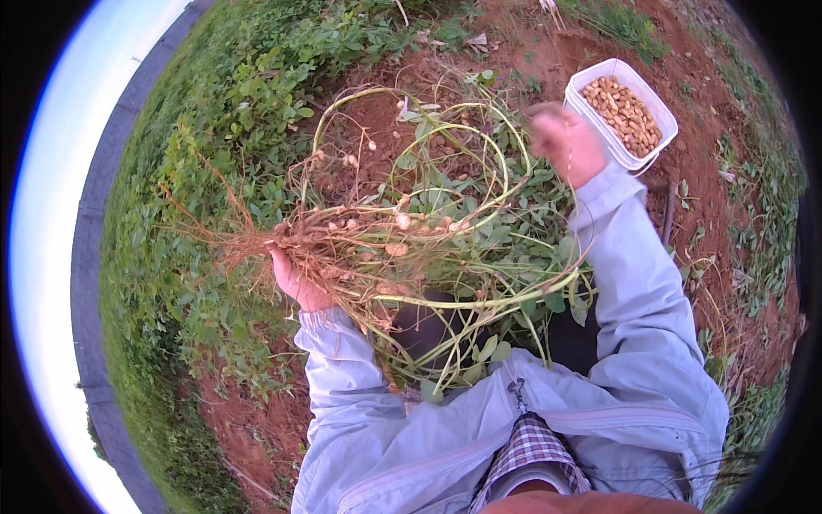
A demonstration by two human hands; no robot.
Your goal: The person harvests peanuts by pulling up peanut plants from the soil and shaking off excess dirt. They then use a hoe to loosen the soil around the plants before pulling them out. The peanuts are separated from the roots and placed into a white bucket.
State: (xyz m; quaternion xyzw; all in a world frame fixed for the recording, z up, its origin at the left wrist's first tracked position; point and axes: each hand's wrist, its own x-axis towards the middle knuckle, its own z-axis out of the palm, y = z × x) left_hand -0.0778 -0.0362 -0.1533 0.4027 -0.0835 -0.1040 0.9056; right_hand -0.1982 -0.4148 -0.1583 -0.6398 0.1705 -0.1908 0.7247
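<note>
My left hand (297,283) grips a bunch of uprooted peanut plants (359,241) where the roots meet the stems. Thin brown roots (225,234) fan out past my fingers to the left. Pale peanut pods (402,221) hang among the stems, and the leafy green ends spread to the right and over my lap. My right hand (565,141) is blurred, its fingers apparently curled, close to the near left side of a white plastic bucket (621,153). Whether this hand holds anything cannot be seen. Loose peanut pods (621,114) fill much of the bucket.
Reddish bare soil (697,186) surrounds the bucket. Dense green plants (270,96) grow along the left and the top left. Pulled or wilted greenery (767,257) lies at the far right. A grey wall (106,212) runs along the field's edge at the left.
</note>
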